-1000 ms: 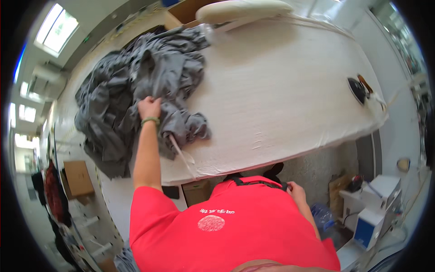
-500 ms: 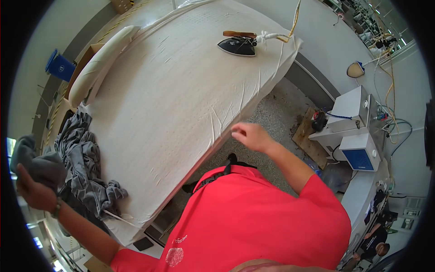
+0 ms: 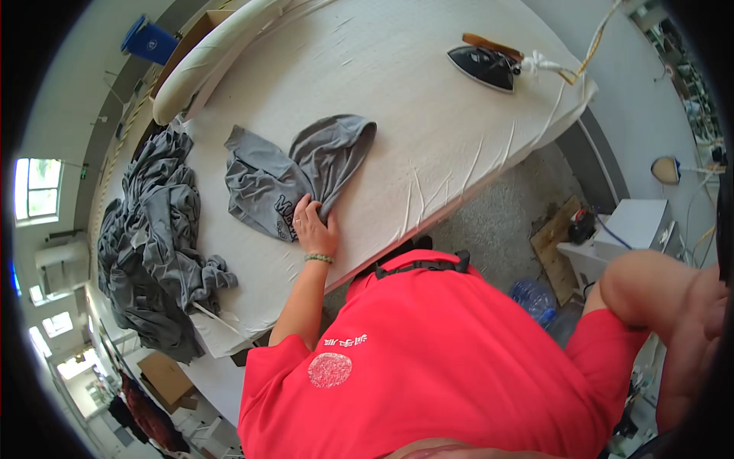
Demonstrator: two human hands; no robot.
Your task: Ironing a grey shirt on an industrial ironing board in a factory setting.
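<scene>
A single grey garment [image 3: 306, 164] lies crumpled on the white padded table [image 3: 413, 130], near its front edge. My left hand [image 3: 313, 227] rests on the garment's near edge, fingers closed on a fold of the cloth; a bead bracelet circles the wrist. My right arm is bent at the lower right with its elbow [image 3: 638, 283] raised, and the hand itself is out of the picture. A heap of more grey garments [image 3: 153, 245] sits at the table's left end, apart from the single one.
A black iron [image 3: 483, 65] with a yellow cord stands at the table's far right. A long cream padded board [image 3: 222, 46] lies along the back edge. On the floor are a water bottle [image 3: 535, 298], a white machine [image 3: 634, 229], a cardboard box [image 3: 164, 375] and a blue bin [image 3: 149, 38].
My left hand took a grey garment from the heap, carried it rightward and set it on the table. My right arm swung up and out to the right.
</scene>
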